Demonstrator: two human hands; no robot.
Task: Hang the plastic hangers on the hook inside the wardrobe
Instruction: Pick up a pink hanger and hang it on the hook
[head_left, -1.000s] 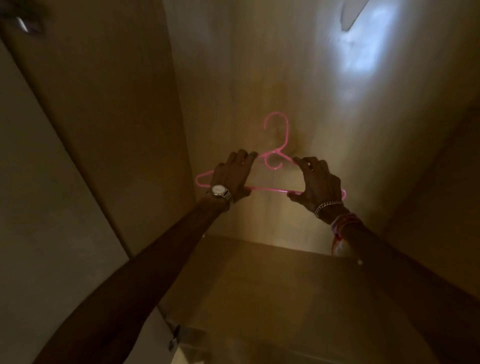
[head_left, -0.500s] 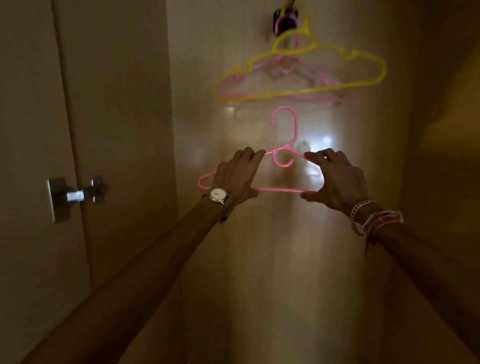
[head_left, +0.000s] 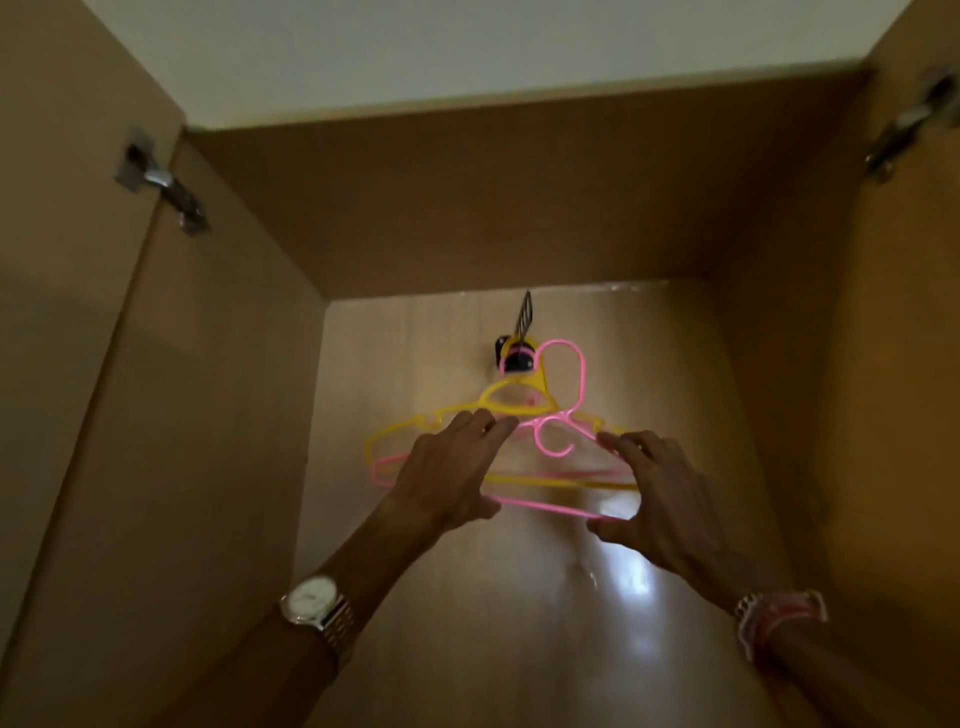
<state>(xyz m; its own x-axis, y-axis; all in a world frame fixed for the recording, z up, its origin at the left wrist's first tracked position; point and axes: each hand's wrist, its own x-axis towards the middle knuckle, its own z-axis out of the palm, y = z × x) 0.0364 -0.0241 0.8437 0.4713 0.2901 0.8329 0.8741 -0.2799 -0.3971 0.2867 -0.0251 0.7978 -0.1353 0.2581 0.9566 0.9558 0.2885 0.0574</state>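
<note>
I hold a pink plastic hanger (head_left: 563, 387) up inside the wardrobe with both hands. My left hand (head_left: 447, 475) grips its left shoulder and bottom bar. My right hand (head_left: 657, 496) grips its right side. Its top loop sits just right of the black wall hook (head_left: 514, 353) on the back panel. A yellow hanger (head_left: 498, 402) hangs from that hook, with another pink hanger (head_left: 384, 470) behind it. The held hanger overlaps both in front.
The wardrobe's brown side walls (head_left: 218, 389) close in left and right, and its top panel (head_left: 519, 197) is just above the hook. Metal door hinges (head_left: 161, 182) sit on the left and on the right (head_left: 909, 124). The glossy back panel (head_left: 597, 597) reflects light.
My view has tilted up and both hands have raised the pink hanger, from below the hung hangers up to the level of the hook.
</note>
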